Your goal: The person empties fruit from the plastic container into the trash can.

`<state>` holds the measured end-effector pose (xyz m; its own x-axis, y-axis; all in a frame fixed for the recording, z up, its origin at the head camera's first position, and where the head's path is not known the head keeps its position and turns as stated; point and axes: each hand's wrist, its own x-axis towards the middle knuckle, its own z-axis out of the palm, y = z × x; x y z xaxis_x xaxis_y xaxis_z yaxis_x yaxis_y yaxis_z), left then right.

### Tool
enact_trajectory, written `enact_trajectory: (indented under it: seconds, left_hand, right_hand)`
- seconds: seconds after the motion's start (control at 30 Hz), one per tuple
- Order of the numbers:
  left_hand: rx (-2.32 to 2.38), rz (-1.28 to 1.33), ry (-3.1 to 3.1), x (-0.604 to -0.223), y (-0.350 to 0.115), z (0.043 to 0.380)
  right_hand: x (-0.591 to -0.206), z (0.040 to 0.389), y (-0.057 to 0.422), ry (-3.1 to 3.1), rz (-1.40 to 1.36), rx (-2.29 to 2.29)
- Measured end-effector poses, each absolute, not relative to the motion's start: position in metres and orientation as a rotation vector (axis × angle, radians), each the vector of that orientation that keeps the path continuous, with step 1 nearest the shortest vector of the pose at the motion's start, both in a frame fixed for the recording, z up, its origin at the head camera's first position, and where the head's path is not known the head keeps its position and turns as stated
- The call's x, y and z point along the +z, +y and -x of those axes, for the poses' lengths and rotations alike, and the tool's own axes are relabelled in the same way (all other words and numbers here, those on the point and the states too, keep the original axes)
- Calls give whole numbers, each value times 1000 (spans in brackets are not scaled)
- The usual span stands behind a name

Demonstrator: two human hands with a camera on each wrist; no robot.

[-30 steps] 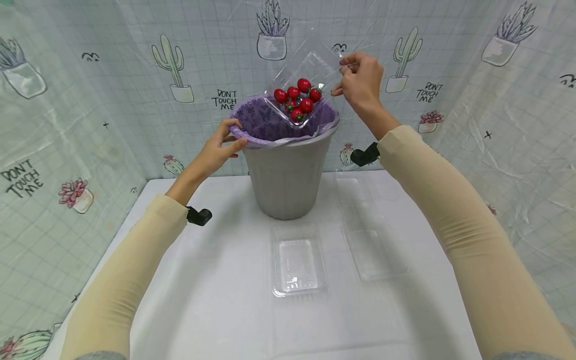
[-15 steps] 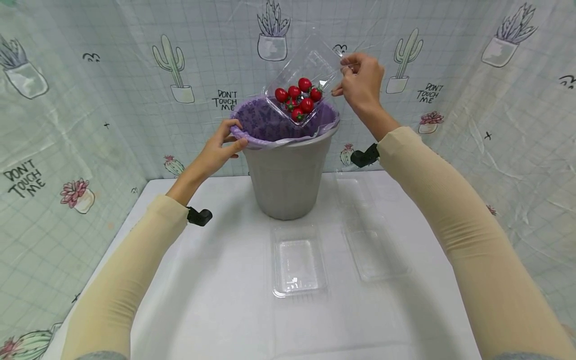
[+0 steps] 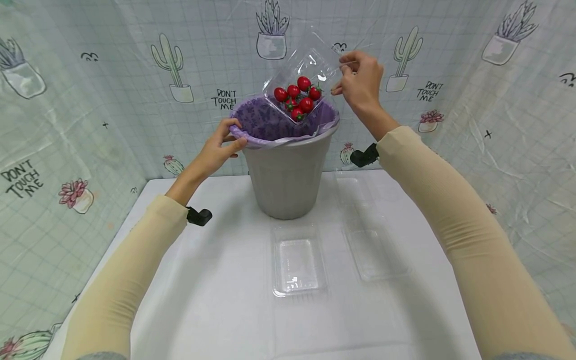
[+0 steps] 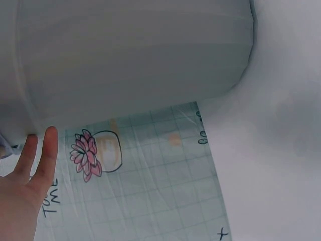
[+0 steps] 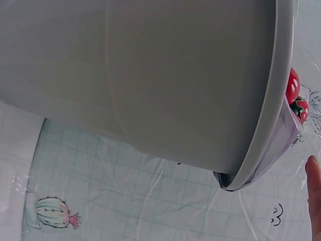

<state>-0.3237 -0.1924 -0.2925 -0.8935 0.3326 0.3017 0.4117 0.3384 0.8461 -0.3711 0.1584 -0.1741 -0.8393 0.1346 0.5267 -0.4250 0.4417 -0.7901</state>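
A grey trash bin with a purple liner folded over its rim stands at the back of the table. My left hand grips the rim on its left side, over the liner. In the left wrist view, two fingers reach along the bin wall. My right hand pinches the edge of a clear plastic container, held tilted over the bin's mouth. Several red cherry tomatoes lie gathered in its lower corner. The right wrist view shows two tomatoes just past the rim.
An open clear plastic container sits on the white table in front of the bin. To its right lies another clear container, with more clear plastic behind it. A cactus-print curtain surrounds the table.
The tilted container's lower corner has risen slightly over the bin, the tomatoes staying bunched in it. Both hands keep their hold and barely move.
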Motion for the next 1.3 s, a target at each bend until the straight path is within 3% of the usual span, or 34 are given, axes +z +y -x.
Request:
enact_trajectory:
  seconds: [1.3]
  left_hand:
    - [-1619, 708, -2511, -293, -194, 325]
  right_hand:
    - [-172, 367, 156, -2133, -269, 1379]
